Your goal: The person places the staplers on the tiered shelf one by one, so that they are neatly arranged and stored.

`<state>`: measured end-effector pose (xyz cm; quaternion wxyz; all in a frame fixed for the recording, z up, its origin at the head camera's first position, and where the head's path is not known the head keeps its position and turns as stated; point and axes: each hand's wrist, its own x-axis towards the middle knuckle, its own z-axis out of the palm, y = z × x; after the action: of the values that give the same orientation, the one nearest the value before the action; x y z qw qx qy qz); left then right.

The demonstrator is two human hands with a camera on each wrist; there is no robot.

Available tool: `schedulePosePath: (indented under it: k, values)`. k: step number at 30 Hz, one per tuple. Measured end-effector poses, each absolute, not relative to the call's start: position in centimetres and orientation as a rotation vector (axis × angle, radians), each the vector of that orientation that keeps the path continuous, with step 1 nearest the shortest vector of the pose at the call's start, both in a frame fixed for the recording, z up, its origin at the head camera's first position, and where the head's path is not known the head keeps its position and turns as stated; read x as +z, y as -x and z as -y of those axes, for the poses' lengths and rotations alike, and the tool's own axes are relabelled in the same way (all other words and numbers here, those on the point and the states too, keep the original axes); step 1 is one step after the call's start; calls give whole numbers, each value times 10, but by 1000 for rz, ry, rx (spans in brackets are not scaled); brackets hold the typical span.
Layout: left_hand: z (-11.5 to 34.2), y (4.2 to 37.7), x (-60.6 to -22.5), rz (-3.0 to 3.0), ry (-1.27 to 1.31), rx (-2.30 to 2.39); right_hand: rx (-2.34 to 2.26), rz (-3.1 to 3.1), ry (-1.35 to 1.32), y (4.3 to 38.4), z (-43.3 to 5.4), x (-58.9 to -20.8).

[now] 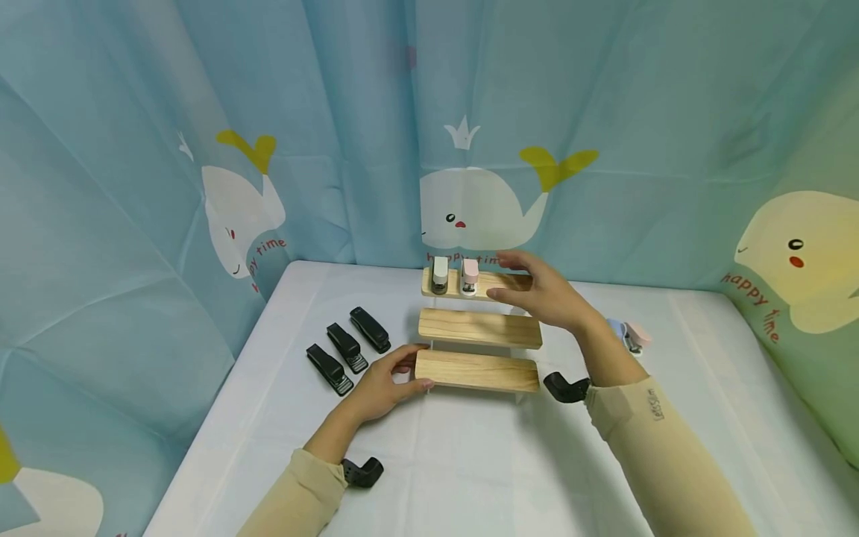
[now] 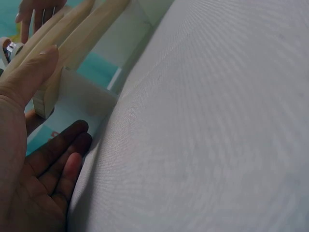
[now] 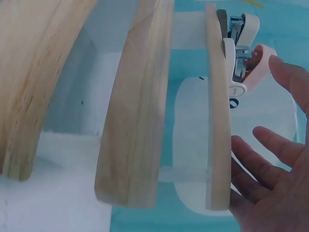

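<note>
A three-tier wooden stand [image 1: 479, 328] with clear supports stands near the back of the table. On its top board are a pale mini stapler [image 1: 439, 274] at the left and a pink-and-white mini stapler [image 1: 470, 276] beside it. My right hand [image 1: 546, 294] is at the right part of that board, fingers spread and holding nothing. In the right wrist view, one fingertip is right by the pink stapler [image 3: 263, 63]. My left hand [image 1: 379, 388] holds the left end of the lowest board [image 1: 476, 367], thumb in front; the left wrist view shows a finger [image 2: 33, 121] behind that end.
Three black staplers [image 1: 347, 347] lie in a slanted row left of the stand. Behind my right forearm, a blue stapler [image 1: 615, 327] and a pink one [image 1: 637, 335] are partly hidden. A blue curtain [image 1: 362, 112] with whales closes off the table's back and sides.
</note>
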<state>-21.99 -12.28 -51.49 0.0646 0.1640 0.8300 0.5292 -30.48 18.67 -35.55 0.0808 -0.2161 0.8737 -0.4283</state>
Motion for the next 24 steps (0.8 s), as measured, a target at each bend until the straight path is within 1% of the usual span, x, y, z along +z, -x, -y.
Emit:
schedulePosePath:
  k: [12, 24]
  values:
    - [122, 220, -515, -2506, -487, 1595, -1205, -2733, 580, 290, -209, -353]
    - [124, 221, -518, -2489, -487, 1607, -1109, -2797, 577, 276, -236, -354]
